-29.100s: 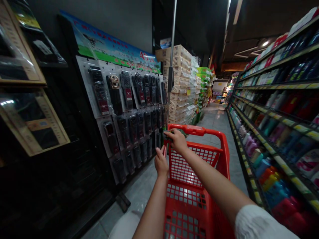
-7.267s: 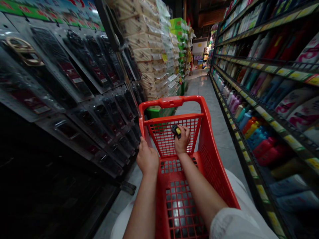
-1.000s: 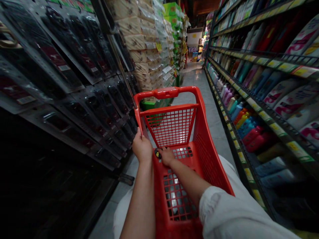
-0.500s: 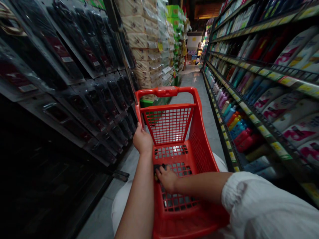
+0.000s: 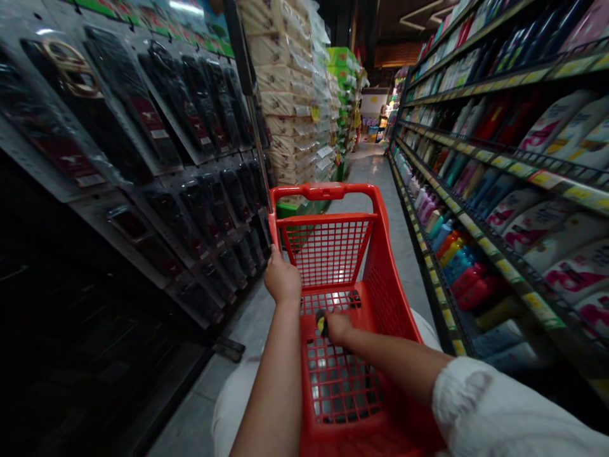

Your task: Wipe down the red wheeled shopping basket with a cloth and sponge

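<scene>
A red plastic shopping basket [image 5: 391,266] with grid walls and a grid floor stands in front of me. My left hand [image 5: 282,277] is closed around its left rim. Inside the basket, my right hand [image 5: 339,328] is closed on a small black-and-yellow item [image 5: 321,324], held just above the floor grid. Most of that item is covered by my fingers, so its kind is unclear. A thin metal rod with a black grip [image 5: 243,57] rises at the basket's far left corner.
Packaged belts [image 5: 157,114] hang on a rack at the left. Stacked beige packs [image 5: 285,95] stand beyond it. Along the right run shelves with bottles [image 5: 457,244] and price strips. Between them the grey tiled aisle floor [image 5: 368,168] leads away.
My right hand was spread over the dark item at the basket's left side; now it is closed on it, slightly right. The view has tilted up a little.
</scene>
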`<state>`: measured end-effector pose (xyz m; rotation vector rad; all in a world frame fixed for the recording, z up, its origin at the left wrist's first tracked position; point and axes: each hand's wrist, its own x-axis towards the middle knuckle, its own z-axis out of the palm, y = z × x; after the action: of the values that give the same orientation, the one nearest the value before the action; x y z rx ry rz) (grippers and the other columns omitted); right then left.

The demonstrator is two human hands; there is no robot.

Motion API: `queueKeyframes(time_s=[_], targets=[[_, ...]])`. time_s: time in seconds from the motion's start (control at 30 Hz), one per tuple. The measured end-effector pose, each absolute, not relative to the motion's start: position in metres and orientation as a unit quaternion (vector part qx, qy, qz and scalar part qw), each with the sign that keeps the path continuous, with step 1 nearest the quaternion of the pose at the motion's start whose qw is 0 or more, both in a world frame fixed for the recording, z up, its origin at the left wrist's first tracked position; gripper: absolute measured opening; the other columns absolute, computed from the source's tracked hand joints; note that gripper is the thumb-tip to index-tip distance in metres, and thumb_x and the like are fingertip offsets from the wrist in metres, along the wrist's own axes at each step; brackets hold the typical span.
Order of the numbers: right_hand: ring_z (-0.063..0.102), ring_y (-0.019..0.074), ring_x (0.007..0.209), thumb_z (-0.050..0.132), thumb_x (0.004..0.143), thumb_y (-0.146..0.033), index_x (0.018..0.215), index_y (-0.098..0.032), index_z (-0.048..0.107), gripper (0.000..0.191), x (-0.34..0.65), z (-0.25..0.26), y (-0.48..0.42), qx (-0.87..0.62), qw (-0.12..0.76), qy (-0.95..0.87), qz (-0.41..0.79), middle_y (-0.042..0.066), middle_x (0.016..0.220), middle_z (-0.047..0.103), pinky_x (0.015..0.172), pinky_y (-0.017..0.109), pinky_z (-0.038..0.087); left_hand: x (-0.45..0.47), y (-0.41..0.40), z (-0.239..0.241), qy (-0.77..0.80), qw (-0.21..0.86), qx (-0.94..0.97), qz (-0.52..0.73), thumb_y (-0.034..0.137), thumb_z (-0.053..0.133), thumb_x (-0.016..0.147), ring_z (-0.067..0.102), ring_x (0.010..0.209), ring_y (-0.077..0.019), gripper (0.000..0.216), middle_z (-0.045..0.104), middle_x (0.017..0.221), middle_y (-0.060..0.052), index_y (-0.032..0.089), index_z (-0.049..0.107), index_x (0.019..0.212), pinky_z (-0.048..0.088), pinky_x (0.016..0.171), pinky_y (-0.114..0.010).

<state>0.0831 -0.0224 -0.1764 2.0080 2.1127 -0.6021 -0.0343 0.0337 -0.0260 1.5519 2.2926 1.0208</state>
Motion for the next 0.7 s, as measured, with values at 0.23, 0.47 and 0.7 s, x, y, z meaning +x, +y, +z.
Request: queueKeyframes(time_s=[0.23, 0.47, 0.7], targets=[[0.063, 0.0283, 0.102, 0.076, 0.061, -0.011, 0.110, -0.021, 0.065, 0.051, 0.072, -0.173, -0.070, 0.455, 0.127, 0.853, -0.223, 0.011, 0.119, 0.062, 0.086, 0.036, 0.052, -0.035, 0.035, -0.029, 0.768, 0.100, 0.524, 0.355, 0.008, 0.042, 0.088, 0.068, 0.104, -0.0277, 0.057, 0.069, 0.119, -0.017, 0.015, 0.046, 0.144, 0.053, 0.083, -0.034], [0.063, 0.0246, 0.102, 0.055, 0.084, -0.010, 0.123, -0.016, 0.059, 0.040, 0.086, -0.168, -0.028, 0.635, 0.068, 0.743, -0.198, 0.015, 0.125, 0.060, 0.081, 0.031, 0.050, -0.033, 0.034, -0.028, 0.775, 0.088, 0.516, 0.354, 0.007, 0.042, 0.090, 0.068, 0.105, -0.0288, 0.055, 0.070, 0.116, -0.017, 0.014, 0.047, 0.144, 0.053, 0.086, -0.036], [0.066, 0.0257, 0.096, 0.075, 0.068, -0.021, 0.110, -0.019, 0.068, 0.043, 0.053, -0.168, -0.091, 0.385, 0.167, 0.874, -0.246, 0.010, 0.111, 0.068, 0.079, 0.031, 0.051, -0.033, 0.032, -0.026, 0.772, 0.089, 0.518, 0.357, 0.006, 0.041, 0.088, 0.068, 0.105, -0.0292, 0.056, 0.070, 0.118, -0.017, 0.013, 0.048, 0.143, 0.052, 0.086, -0.037]])
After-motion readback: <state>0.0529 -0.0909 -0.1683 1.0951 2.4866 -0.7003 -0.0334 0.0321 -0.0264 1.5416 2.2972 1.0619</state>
